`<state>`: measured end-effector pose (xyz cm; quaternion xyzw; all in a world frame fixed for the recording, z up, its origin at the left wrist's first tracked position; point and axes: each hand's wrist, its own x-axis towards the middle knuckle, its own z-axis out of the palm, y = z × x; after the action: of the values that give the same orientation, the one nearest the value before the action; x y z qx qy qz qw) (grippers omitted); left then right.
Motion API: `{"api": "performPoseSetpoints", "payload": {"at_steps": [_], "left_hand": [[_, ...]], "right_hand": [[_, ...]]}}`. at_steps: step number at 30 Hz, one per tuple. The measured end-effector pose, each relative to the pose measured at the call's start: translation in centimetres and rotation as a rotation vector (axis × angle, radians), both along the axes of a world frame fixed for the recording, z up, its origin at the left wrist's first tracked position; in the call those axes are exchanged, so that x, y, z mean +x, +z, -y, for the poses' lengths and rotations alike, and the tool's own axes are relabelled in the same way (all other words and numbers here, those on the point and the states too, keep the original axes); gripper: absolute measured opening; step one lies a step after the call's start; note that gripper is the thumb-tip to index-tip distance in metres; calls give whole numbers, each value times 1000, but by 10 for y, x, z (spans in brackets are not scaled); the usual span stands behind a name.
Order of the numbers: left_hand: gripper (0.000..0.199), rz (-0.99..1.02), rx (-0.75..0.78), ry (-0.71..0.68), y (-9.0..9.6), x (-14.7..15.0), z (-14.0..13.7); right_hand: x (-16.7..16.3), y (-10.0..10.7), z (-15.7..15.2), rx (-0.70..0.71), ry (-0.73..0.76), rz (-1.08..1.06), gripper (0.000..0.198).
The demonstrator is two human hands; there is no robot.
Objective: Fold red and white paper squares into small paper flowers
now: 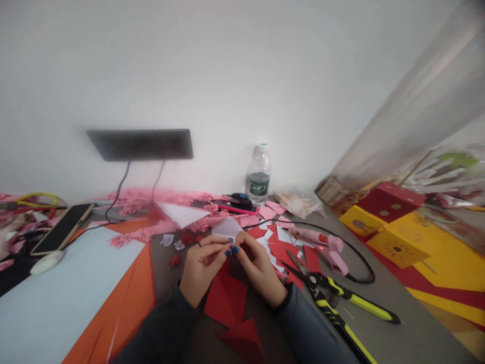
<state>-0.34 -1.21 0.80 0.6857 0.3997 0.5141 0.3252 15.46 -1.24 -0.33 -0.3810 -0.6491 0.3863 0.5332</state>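
My left hand [205, 263] and my right hand [259, 263] meet at the middle of the table. Both are closed in a pinch, thumbs and fingertips together, on a small piece of white paper [232, 242] that the fingers mostly hide. Just behind the fingertips shows a larger white paper sheet [226, 227]; whether it joins the pinched piece I cannot tell. Red paper [227, 298] lies under my hands, partly covered by them. Left of my left hand are small crumpled white paper bits [167, 240] and a crumpled red paper bit [175, 260].
Yellow-handled shears [312, 279] lie open at right, beside a pink glue gun [335, 254] with its black cord. A water bottle [259, 174] stands by the wall. At left are a phone [62, 228], a mouse [47, 263] and a large white sheet [68, 303] over orange paper.
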Motion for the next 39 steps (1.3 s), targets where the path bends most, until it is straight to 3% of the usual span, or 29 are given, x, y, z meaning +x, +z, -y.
{"api": "performPoseSetpoints", "payload": {"at_steps": [14, 19, 22, 28, 39], "left_hand": [[10, 298, -213, -65, -1, 5, -2], [9, 309, -266, -69, -2, 7, -2], [9, 244, -213, -34, -4, 8, -1], [13, -111, 49, 110, -1, 5, 0], [14, -213, 41, 97, -1, 0, -5]], "right_hand": [[6, 5, 1, 103, 36, 159, 14], [4, 4, 2, 161, -54, 224, 13], [3, 2, 2, 172, -102, 261, 15], [2, -1, 1, 169, -131, 342, 16], [2, 0, 1, 172, -95, 364, 16]]}}
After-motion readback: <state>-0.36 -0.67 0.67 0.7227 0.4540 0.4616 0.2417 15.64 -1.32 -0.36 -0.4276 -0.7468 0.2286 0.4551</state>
